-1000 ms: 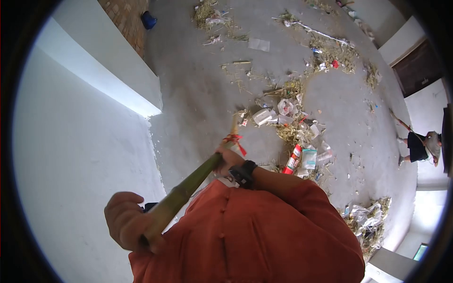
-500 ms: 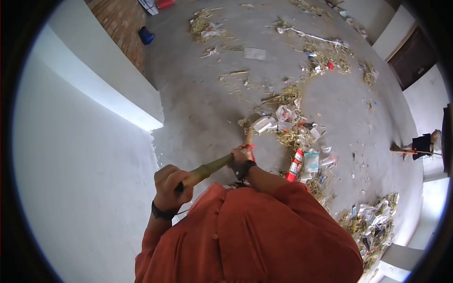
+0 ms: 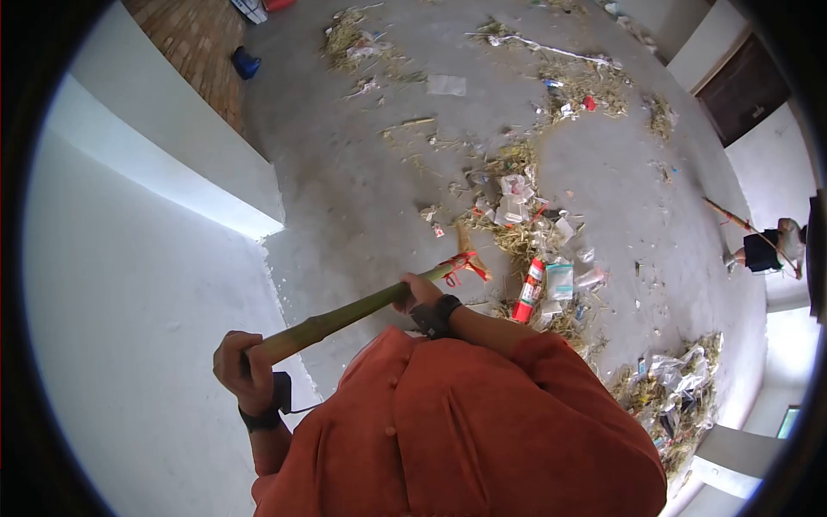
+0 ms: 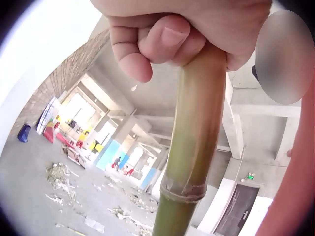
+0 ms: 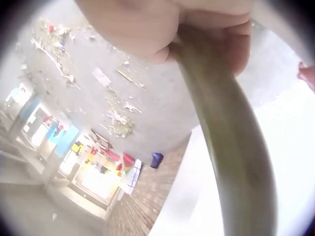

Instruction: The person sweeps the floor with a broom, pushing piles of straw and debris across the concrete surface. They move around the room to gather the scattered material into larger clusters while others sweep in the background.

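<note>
The left hand (image 3: 245, 369) is out beside the torso, its fingers curled in a closed grip, with the wrist above a short stretch of bare forearm (image 3: 272, 448). The right hand (image 3: 416, 293) is in front of the torso, well apart from the left and also curled closed, its bare forearm (image 3: 485, 327) slanting in from the right upper arm (image 3: 551, 353), which is covered to near the elbow

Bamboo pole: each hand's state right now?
Left hand: closed round the bamboo pole, near its end.
Right hand: closed round it, nearer the red ties.
</note>
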Available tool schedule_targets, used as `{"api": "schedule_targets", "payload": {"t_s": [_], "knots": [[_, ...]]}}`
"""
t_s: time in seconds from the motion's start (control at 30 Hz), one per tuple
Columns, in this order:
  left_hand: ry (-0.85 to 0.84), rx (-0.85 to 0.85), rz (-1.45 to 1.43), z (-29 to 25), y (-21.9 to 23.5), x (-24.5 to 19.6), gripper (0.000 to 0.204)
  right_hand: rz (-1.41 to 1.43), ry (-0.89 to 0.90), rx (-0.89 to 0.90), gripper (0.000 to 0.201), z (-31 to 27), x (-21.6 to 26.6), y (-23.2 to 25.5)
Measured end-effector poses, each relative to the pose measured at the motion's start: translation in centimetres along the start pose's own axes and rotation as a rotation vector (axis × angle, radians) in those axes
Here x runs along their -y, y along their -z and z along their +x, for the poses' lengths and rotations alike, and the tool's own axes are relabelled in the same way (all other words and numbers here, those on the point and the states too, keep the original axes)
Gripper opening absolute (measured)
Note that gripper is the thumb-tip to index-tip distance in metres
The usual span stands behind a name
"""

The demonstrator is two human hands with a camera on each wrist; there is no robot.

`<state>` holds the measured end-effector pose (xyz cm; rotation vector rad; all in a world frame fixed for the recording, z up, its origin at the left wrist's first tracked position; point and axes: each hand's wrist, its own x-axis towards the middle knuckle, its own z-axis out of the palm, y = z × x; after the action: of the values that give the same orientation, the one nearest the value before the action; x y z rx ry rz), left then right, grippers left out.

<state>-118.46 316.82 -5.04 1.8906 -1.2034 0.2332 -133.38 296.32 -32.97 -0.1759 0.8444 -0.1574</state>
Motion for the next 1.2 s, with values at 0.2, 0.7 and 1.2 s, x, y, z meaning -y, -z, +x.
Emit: {"api": "schedule_targets", "payload": {"t_s": [0.2, 0.7, 1.2], "knots": [[0.241, 0.217, 0.097, -0.5, -2.3, -2.3, 0.008, -0.247, 0.027, 0.022, 0.022, 2.3, -0.3, 0.0], [0.340, 0.201, 0.044, -4.3, -3.5, 1.1, 0.011, -0.801, 0.280, 0.107, 0.026, 8.8, -2.2, 6.2], [0.339, 0.203, 0.087, -3.1, -3.4, -0.9, 0.012, -0.433, -0.042, -0.034, 0.027, 5.1, -0.5, 1.4]]}}
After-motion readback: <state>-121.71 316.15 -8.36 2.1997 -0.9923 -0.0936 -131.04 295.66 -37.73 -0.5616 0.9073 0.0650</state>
